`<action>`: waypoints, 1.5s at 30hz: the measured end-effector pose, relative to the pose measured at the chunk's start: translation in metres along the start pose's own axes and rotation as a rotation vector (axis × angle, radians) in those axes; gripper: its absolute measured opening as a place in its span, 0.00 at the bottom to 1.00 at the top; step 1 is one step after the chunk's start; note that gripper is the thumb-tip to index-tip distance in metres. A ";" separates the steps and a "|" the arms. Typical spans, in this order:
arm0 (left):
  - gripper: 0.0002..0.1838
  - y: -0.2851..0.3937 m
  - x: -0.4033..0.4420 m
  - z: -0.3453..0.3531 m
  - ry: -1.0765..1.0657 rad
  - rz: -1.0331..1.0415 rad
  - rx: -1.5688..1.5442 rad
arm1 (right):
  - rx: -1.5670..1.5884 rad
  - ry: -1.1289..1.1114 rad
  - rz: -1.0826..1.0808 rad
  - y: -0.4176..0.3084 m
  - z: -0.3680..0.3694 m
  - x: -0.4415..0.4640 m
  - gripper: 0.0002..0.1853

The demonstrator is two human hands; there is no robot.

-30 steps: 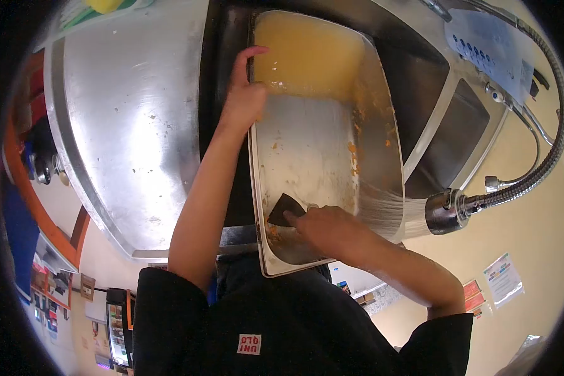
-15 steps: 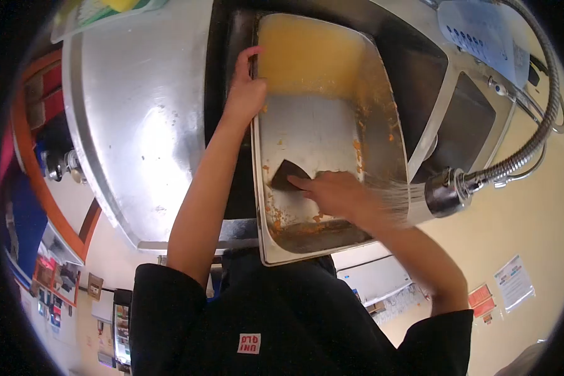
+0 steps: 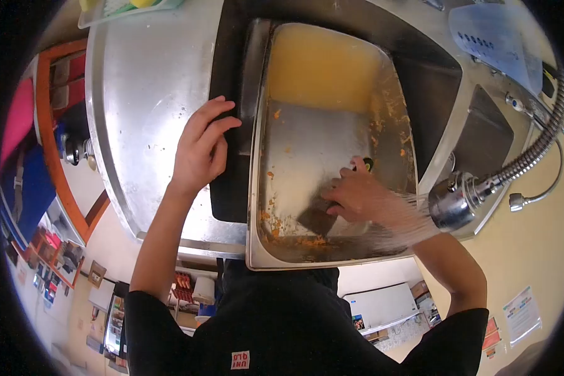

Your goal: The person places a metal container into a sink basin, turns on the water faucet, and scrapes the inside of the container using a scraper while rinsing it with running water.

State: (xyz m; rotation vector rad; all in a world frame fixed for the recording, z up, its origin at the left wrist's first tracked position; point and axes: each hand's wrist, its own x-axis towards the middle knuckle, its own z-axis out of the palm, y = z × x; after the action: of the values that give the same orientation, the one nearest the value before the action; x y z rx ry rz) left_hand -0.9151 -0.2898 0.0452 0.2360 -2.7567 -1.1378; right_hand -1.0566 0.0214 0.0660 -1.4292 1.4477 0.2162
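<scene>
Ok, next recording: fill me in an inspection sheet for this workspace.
Surface: speckled metal counter beside a dark sink.
Job's things: metal pan with orange scraps and cloudy yellow liquid; scraper inside.
Clutter: tray at the counter's far end.
Hands: left hand open, off the pan; right hand gripping the scraper.
Cables: nothing seen; metal hose feeds a running spray head.
Surroundings: paper sheet on the wall.

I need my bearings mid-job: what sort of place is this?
Probably a commercial kitchen's dishwashing area: there's a spray head on a flexible metal hose, a metal sink, and a large metal pan with orange residue.
</scene>
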 end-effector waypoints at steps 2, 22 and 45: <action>0.17 0.009 0.004 0.001 -0.067 0.051 0.160 | -0.020 0.030 -0.010 0.008 -0.001 0.010 0.18; 0.14 0.002 0.005 0.009 -0.020 -0.008 0.220 | 0.170 -0.118 -0.456 0.000 -0.028 0.058 0.14; 0.12 0.002 0.005 0.010 -0.007 -0.008 0.229 | -0.153 -0.245 -0.360 -0.027 -0.051 0.102 0.16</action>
State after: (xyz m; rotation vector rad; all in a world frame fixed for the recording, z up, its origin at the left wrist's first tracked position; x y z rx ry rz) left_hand -0.9224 -0.2828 0.0396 0.2694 -2.8927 -0.8243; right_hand -1.0350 -0.0870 0.0272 -1.6957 0.9732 0.2672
